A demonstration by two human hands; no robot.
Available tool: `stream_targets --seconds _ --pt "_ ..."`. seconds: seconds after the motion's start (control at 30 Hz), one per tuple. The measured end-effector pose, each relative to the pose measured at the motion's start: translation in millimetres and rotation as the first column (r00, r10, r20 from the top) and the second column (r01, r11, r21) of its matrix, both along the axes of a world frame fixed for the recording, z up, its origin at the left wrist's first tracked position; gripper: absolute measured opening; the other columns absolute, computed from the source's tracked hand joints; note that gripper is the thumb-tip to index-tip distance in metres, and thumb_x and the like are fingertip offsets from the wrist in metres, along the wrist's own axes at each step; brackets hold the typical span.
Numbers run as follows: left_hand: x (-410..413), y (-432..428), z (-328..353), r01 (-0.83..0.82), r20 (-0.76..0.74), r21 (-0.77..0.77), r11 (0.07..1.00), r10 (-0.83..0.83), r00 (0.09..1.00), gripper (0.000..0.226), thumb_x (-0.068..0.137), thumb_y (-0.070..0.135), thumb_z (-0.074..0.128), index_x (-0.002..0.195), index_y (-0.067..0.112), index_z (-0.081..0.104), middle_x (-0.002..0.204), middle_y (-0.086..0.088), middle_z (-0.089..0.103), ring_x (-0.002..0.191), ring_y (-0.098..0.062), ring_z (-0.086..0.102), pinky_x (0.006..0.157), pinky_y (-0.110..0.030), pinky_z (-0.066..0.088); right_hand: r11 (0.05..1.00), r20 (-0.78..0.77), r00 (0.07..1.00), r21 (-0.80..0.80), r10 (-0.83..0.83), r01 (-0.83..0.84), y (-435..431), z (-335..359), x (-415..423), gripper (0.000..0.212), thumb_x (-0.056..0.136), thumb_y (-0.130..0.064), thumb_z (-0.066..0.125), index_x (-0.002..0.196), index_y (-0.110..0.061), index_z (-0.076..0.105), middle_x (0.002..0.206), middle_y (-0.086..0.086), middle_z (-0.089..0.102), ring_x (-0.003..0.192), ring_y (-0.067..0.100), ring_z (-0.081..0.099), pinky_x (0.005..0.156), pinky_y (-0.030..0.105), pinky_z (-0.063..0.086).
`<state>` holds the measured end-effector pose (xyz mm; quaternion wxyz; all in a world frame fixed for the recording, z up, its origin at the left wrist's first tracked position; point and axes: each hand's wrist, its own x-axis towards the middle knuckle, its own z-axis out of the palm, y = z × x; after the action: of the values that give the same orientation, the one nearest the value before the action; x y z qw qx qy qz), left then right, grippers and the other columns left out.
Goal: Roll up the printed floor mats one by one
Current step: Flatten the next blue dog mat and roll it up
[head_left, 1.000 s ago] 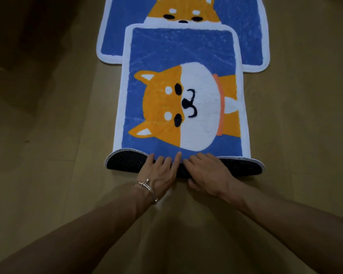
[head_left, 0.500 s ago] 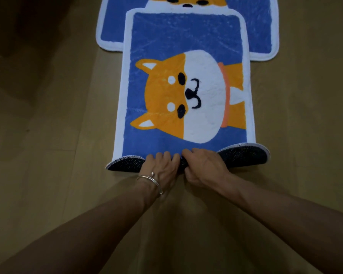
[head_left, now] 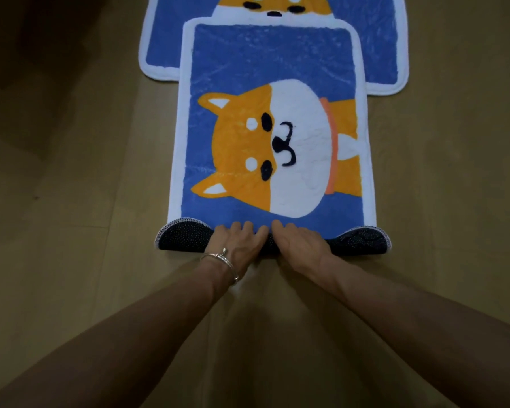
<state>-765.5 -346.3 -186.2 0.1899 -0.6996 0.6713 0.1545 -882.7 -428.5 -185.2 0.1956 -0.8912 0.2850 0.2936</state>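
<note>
A blue floor mat [head_left: 271, 60] with a white border and an orange-and-white dog print lies lengthwise on the wooden floor. Its near edge is curled over into a short roll [head_left: 183, 238], showing the dark dotted backing at both ends. My left hand [head_left: 239, 242], with a silver bracelet on the wrist, and my right hand [head_left: 299, 242] sit side by side on the middle of that roll, fingers curled over it and gripping it. A second, wider mat [head_left: 383, 48] of the same print lies beyond, partly under the first mat's far end.
Light wooden floor [head_left: 71, 201] surrounds the mats on both sides. A darker shadowed area [head_left: 27, 54] fills the upper left corner. My forearms reach in from the bottom edge.
My fingers went from lying flat on the fold to curling around it. The rolled near edge has turned over a little further onto the blue face of the mat.
</note>
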Motion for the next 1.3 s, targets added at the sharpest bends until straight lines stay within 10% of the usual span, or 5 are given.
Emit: stream_targets --seconds 0.23,0.67,0.83,1.03,1.3 --pt "12.5 -31.2 6.5 0.092 -0.264 0.358 0.929 0.007 0.965 0.031 0.085 0.022 0.06 0.115 0.017 0.057 0.104 -0.007 0.063 0.091 -0.026 0.061 0.068 -0.031 0.046 0.987 0.052 0.994 -0.134 0.096 -0.088 9.2 2.5 -11.2 0.022 0.094 -0.011 0.044 0.114 -0.016 0.037 0.095 0.005 0.051 0.09 0.029 0.051 0.069 0.036 0.028" --pt "5.4 -16.6 0.5 -0.01 -0.176 0.146 0.989 0.036 0.984 0.032 0.092 0.031 0.052 0.122 0.022 0.048 0.105 -0.006 0.062 0.094 -0.028 0.06 0.066 -0.033 0.04 0.986 0.063 0.997 -0.163 0.051 -0.041 10.8 -1.6 -11.5 0.029 0.093 -0.016 0.048 0.121 -0.018 0.042 0.108 0.006 0.052 0.098 0.028 0.052 0.072 0.036 0.027" --pt "-3.7 2.1 -3.0 0.027 -0.042 -0.035 0.999 -0.028 0.999 0.043 0.089 0.012 0.051 0.128 0.015 0.035 0.112 -0.008 0.051 0.099 -0.029 0.052 0.067 -0.034 0.032 0.984 -0.092 0.995 0.174 -0.028 0.044 -17.0 5.7 3.3 0.033 0.085 -0.02 0.059 0.116 -0.021 0.049 0.096 0.005 0.056 0.079 0.023 0.051 0.067 0.035 0.043" --pt "12.6 -30.7 -1.1 -0.016 -0.168 0.163 0.987 0.044 0.985 0.028 0.088 0.025 0.058 0.114 0.019 0.05 0.102 -0.007 0.062 0.093 -0.029 0.061 0.064 -0.032 0.04 0.965 0.055 0.994 -0.249 0.098 -0.081 2.7 1.0 -11.3 0.039 0.09 -0.015 0.051 0.127 -0.017 0.037 0.117 0.007 0.047 0.105 0.028 0.047 0.082 0.039 0.035" --pt "17.7 4.7 -15.7 0.018 -0.039 -0.114 0.993 -0.022 0.999 0.04 0.08 0.015 0.064 0.115 0.017 0.045 0.094 -0.008 0.056 0.083 -0.03 0.056 0.058 -0.035 0.041 0.994 0.109 0.994 -0.105 0.03 -0.018 -15.5 -1.9 -7.5 0.022 0.089 -0.013 0.052 0.109 -0.012 0.043 0.106 0.01 0.049 0.094 0.028 0.049 0.067 0.035 0.028"
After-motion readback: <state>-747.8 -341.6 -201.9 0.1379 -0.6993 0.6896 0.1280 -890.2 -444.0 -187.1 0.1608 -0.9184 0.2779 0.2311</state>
